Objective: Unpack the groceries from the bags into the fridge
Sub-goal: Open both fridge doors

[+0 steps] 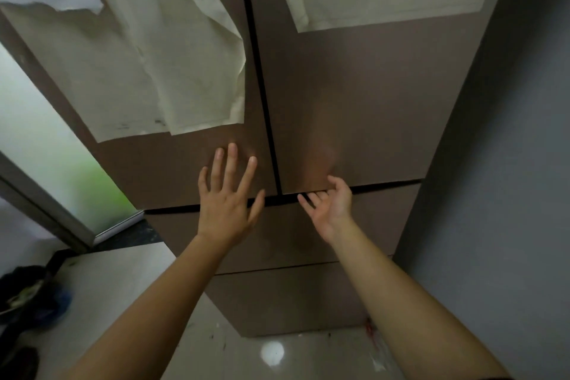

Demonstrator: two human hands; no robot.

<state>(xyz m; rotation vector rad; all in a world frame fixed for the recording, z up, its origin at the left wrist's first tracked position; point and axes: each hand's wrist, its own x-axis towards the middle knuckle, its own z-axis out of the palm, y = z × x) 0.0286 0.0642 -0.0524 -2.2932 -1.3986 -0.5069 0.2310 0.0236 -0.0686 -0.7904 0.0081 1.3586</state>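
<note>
A tall brown fridge [354, 108] fills the view, both upper doors closed, with drawers below. My left hand [228, 197] lies flat with spread fingers on the lower part of the left door [191, 170]. My right hand [330, 203] is palm up, fingers curled under the bottom edge of the right door [370, 133] at the dark gap. Neither hand holds anything. No grocery bag contents are visible near the hands.
Cream paper sheets [172, 71] are stuck on both doors. A grey wall [509, 194] stands close on the right. At the left are a frosted glass door [40, 148] and a dark bag [30, 296] on the pale tiled floor [123, 281].
</note>
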